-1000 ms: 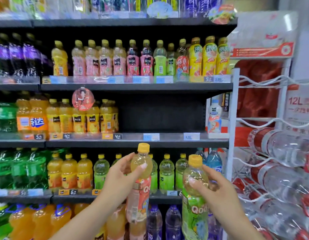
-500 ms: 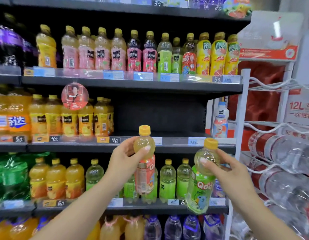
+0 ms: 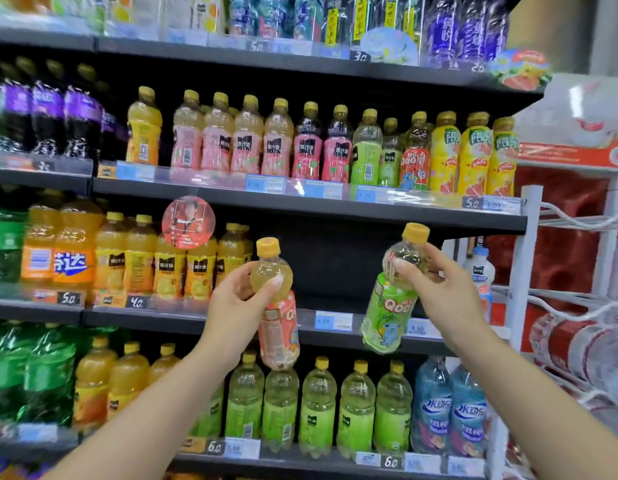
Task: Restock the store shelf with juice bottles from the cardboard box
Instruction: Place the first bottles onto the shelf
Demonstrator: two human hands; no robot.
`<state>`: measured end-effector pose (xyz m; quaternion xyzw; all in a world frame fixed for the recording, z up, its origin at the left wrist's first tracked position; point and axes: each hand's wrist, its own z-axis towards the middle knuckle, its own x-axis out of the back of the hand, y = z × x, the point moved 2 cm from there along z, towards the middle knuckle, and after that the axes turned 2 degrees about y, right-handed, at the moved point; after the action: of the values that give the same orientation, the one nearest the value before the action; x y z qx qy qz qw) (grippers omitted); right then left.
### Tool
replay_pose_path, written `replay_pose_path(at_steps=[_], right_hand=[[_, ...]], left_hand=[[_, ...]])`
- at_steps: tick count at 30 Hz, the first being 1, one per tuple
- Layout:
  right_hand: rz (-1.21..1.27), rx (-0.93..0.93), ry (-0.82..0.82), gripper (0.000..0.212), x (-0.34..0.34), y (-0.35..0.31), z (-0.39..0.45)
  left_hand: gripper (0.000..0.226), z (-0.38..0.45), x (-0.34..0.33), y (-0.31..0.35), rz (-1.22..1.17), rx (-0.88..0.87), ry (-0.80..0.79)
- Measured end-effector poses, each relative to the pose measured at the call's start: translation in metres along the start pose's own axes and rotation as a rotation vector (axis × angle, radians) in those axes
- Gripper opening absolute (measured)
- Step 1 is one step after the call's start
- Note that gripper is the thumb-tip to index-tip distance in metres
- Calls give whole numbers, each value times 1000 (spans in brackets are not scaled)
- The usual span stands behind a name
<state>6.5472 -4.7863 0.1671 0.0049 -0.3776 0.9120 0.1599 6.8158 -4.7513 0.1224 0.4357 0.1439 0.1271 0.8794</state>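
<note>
1. Left hand (image 3: 236, 308) raised in front of the store shelf (image 3: 335, 216), fingers (image 3: 273, 284) wrapped around the rounded neck of an orange-labelled bottle (image 3: 279, 327), thumb pressed on the near side.
2. Orange-labelled bottle held upright with a slight tilt, yellow cap up, body hanging in front of the price rail (image 3: 332, 322) of the shelf's middle level.
3. Right hand (image 3: 446, 296) raised to the right of the left hand, fingers (image 3: 403, 268) pinching the neck of a green-labelled bottle (image 3: 387, 313) just below its yellow cap.
4. Green-labelled bottle tilted, cap leaning right and up, base swung left and down, also in front of the same price rail.
5. The two held bottles well apart, neither touching the shelf.
6. Behind and between the hands, a dark empty stretch (image 3: 335, 265) of the middle level, to the right of a row of orange juice bottles (image 3: 169, 268).
7. At the far right end of that level, a small white bottle (image 3: 479, 271) standing alone.
8. On the level above, a row of pink, green and yellow bottles (image 3: 300, 147); on the level below, pale green bottles (image 3: 318, 407) and blue-labelled ones (image 3: 449, 410).
9. Cardboard box out of view.
</note>
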Motion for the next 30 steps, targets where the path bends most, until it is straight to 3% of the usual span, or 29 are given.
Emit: replay_pose_path(at_steps=[2, 5, 9, 13, 16, 18, 21, 25, 30], right_hand=[[-46, 44, 21, 38, -1, 9, 25], [-81, 105, 73, 26, 2, 24, 58], [-151, 106, 104, 27, 8, 60, 94], [-194, 50, 109, 24, 9, 104, 116], [-225, -9, 60, 44, 8, 142, 132], [-258, -17, 21, 46, 7, 157, 139], [-251, -36, -13, 32, 3, 165, 144], [-227, -70, -3, 50, -3, 175, 153], [-257, -133, 63, 53, -14, 182, 158]], left_hand=[[26, 24, -14, 4, 6, -46, -1], [30, 54, -41, 4, -9, -109, -6], [30, 79, -77, -6, -25, -177, -34], [32, 90, -102, -28, -11, -177, -65], [31, 95, -115, -42, -13, -197, -72], [30, 98, -122, -49, -23, -203, -61], [30, 102, -131, -60, -20, -187, -53], [32, 108, -140, -75, 6, -166, -55], [22, 111, -156, -88, 32, -109, -73]])
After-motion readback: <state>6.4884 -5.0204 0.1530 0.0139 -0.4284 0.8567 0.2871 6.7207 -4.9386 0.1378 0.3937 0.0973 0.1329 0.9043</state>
